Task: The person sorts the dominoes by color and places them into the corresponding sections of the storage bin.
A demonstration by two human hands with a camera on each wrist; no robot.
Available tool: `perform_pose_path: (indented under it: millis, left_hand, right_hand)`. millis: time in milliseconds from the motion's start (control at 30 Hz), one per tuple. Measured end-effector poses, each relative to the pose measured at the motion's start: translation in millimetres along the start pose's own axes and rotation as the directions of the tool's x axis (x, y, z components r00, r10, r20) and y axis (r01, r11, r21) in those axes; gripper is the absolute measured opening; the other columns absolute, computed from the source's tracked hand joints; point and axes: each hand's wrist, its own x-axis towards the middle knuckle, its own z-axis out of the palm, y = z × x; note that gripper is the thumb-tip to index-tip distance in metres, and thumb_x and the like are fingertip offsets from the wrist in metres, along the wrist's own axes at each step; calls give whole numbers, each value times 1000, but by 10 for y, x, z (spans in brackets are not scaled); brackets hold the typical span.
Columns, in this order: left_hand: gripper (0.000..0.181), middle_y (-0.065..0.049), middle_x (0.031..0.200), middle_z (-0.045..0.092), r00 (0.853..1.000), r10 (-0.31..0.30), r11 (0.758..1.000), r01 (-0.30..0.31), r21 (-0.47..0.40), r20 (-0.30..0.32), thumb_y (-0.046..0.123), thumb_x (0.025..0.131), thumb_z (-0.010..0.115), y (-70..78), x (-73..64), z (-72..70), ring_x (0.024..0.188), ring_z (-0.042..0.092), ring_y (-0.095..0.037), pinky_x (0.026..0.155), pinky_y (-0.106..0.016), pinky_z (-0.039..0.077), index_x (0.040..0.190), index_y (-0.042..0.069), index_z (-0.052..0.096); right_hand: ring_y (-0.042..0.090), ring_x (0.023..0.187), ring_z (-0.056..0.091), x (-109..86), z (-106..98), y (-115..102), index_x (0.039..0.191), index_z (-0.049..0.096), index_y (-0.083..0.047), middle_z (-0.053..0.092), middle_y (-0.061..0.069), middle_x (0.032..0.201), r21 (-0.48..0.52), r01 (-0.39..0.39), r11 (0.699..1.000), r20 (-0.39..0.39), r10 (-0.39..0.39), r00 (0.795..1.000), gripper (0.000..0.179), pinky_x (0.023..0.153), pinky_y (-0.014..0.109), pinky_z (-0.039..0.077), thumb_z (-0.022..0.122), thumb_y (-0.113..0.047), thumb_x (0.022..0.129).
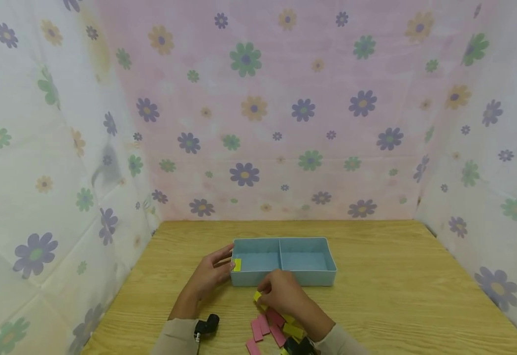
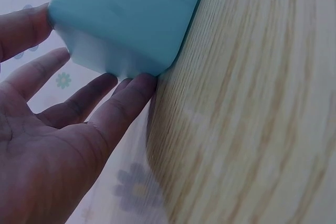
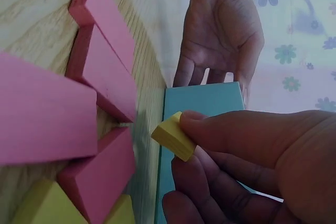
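A light blue box point(image 1: 285, 279) with two compartments stands on the table. One yellow block point(image 1: 237, 265) lies in its left compartment, at the left end. My left hand point(image 1: 209, 276) rests against the box's left end, its fingertips touching the wall point(image 2: 115, 51). Just in front of the box, my right hand point(image 1: 282, 295) pinches another yellow block point(image 3: 174, 136) between thumb and fingers. Below that hand lies a loose pile of pink blocks point(image 1: 257, 329) and yellow blocks point(image 1: 292, 330), partly hidden by the right hand and wrist.
The wooden table point(image 1: 387, 296) extends to both sides of the box. Flowered cloth point(image 1: 285, 98) hangs behind it and along both sides. A black wrist camera point(image 1: 208, 325) is strapped at the left sleeve, and another black device point(image 1: 300, 346) sits at the right sleeve.
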Motion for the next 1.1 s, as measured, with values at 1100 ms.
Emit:
perform_pose_path:
  millis: [1100]
  left_hand:
    - [65, -21, 162, 39, 1000, -4, 1000, 4, 16, -16, 14, 103, 65, -2, -1, 14, 144, 47, -42, 102, -37, 57, 162, 16, 37]
  right_hand:
    - [10, 75, 68, 185, -425, -296, 104, 81, -9, 75, -3, 89, 21, 5, 1000, -43, -4, 999, 17, 66, 32, 58, 82, -17, 89]
